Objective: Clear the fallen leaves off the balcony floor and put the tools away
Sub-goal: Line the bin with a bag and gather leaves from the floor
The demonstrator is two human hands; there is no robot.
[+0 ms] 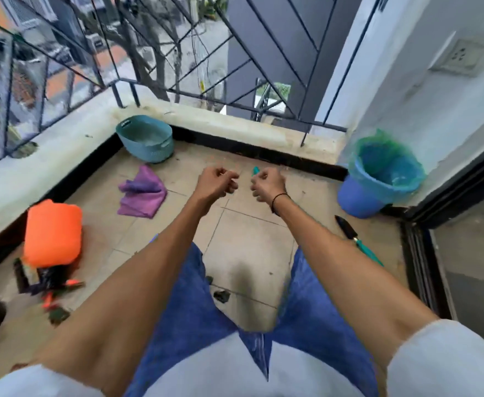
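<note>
Both arms reach forward over the tiled balcony floor [249, 247]. My left hand [216, 183] is curled into a loose fist with nothing visible in it. My right hand [266, 184] is curled too, and a small teal tip [255, 170] sticks out just above its fingers; what it belongs to is hidden. A trowel [355, 239] with a black blade and teal handle lies on the floor right of my right forearm. Small dark leaf scraps [222, 295] lie between my knees. A blue bin [361, 199] with a green liner stands in the right corner.
A teal basket [146, 138] sits in the far left corner, a purple cloth [143, 193] in front of it. An orange bag [53, 233] lies at left above a heap of dark and orange tools [51, 285]. Low wall and railing [177, 93] enclose the floor; a sliding door track [418, 259] runs at right.
</note>
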